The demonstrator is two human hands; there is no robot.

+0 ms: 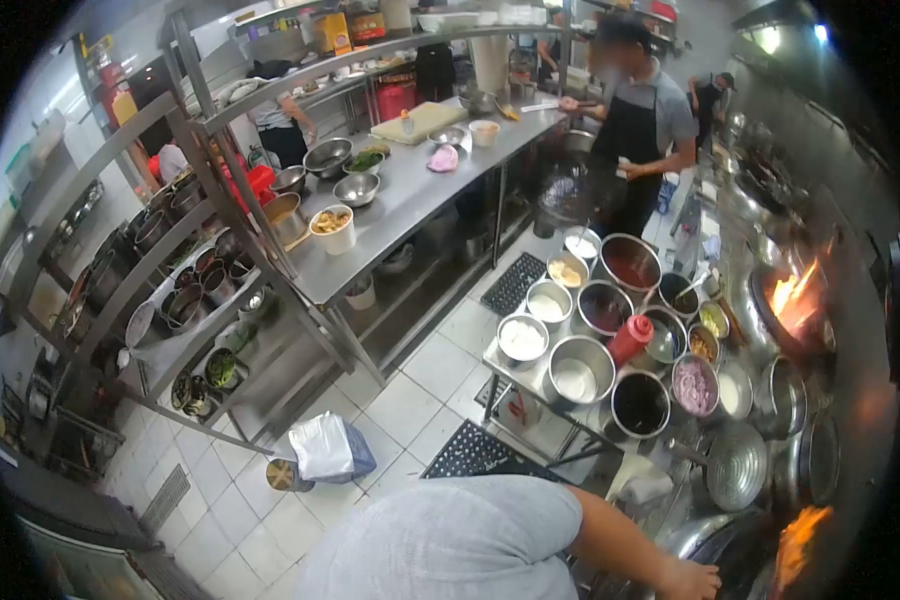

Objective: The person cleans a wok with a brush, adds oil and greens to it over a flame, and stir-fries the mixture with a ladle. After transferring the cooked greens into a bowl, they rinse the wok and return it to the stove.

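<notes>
My left arm, in a grey short sleeve, stretches from the bottom middle to the lower right. My left hand (688, 580) is beside a dark wok (735, 552), its fingers curled; whatever they grip is hidden at the frame's lower edge. Flames (800, 540) rise at the wok's right side. Just above my forearm lies a pale cloth (642, 482). A perforated metal strainer (737, 465) rests beyond the wok. My right hand is out of sight.
A low trolley holds several steel pots, among them sliced onions (694, 387), dark sauce (640, 404) and a red squeeze bottle (630, 340). Another wok flames (792, 300) farther along. A co-worker in a black apron (625, 150) stands by the long steel counter (400, 215).
</notes>
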